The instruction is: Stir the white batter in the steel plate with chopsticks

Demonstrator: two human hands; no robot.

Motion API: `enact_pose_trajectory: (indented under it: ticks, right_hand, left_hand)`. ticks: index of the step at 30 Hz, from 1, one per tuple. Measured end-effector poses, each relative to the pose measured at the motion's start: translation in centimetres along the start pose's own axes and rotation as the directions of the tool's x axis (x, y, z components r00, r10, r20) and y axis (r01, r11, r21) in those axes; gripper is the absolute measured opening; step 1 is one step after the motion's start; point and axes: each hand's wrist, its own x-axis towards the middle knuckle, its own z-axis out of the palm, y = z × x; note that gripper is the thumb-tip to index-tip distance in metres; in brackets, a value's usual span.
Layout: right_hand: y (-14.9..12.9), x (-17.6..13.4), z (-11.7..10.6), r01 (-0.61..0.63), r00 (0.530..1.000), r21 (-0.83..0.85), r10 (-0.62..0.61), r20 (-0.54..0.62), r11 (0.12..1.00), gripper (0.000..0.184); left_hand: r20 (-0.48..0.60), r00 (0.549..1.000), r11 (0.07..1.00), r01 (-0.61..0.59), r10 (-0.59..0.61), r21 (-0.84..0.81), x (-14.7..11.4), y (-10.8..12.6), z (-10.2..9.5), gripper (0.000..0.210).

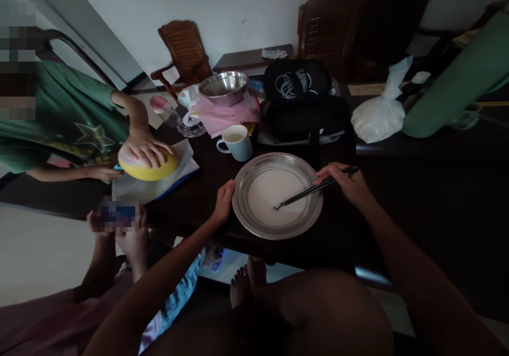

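A wide metal bowl (278, 233) stands on the dark table in front of me, with a milky white liquid (268, 194) in it. My left hand (225, 201) grips the bowl's left rim, fingers closed against its edge. In my right hand (345, 182) is a pair of dark chopsticks (304, 192), slanting down to the left over the right rim. Their tips touch the liquid near the middle of the bowl. A light blue mug (238, 146) with something pale inside stands just behind the bowl.
At left, a person in a green shirt (67, 112) rests a hand on a yellow melon (147, 167); another person holds a phone (117, 215). Behind are a smaller metal bowl (225, 92) on pink plastic, black cases (304, 117), a tied bag of white powder (377, 117) and a green cylinder (453, 80).
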Motion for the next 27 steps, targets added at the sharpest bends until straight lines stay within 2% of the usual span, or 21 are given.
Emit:
enact_pose_trajectory:
  ticks: [6, 12, 17, 21, 23, 25, 27]
  right_hand:
    - [0.1, 0.04, -0.21, 0.011, 0.997, -0.026, -0.013, -0.075, 1.0, 0.034]
    - [-0.44, 0.0, 0.19, 0.045, 0.999, -0.063, -0.044, 0.007, 0.997, 0.036]
    - [-0.02, 0.01, -0.24, 0.007, 0.995, -0.012, -0.008, -0.096, 1.0, 0.034]
    - [0.26, -0.03, -0.15, 0.062, 0.997, -0.032, -0.061, 0.042, 0.998, 0.035]
    - [0.13, 0.0, -0.19, 0.108, 0.993, -0.093, -0.103, 0.061, 0.99, 0.035]
    - [0.05, 0.07, -0.43, 0.123, 0.991, -0.126, -0.128, -0.028, 0.984, 0.035]
    - [0.15, 0.11, -0.7, 0.109, 0.984, -0.077, -0.119, -0.134, 0.991, 0.035]
  left_hand:
    - [0.017, 1.0, 1.0, -0.02, 0.02, 0.003, -0.01, -0.21, -0.07, 0.049]
    - [0.005, 1.0, 1.0, -0.002, 0.002, -0.016, 0.01, -0.35, -0.09, 0.048]
    - [-0.006, 1.0, 1.0, 0.021, -0.022, -0.021, 0.0, -0.27, -0.07, 0.045]
    - [-0.018, 1.0, 1.0, 0.013, -0.014, -0.021, 0.04, -0.3, -0.03, 0.045]
    - [-0.014, 1.0, 1.0, 0.014, -0.014, -0.022, 0.08, -0.34, -0.02, 0.046]
    - [-0.006, 1.0, 1.0, 0.018, -0.018, -0.019, 0.12, -0.35, -0.03, 0.046]
    - [-0.003, 1.0, 1.0, 0.012, -0.012, -0.014, 0.14, -0.31, -0.03, 0.047]
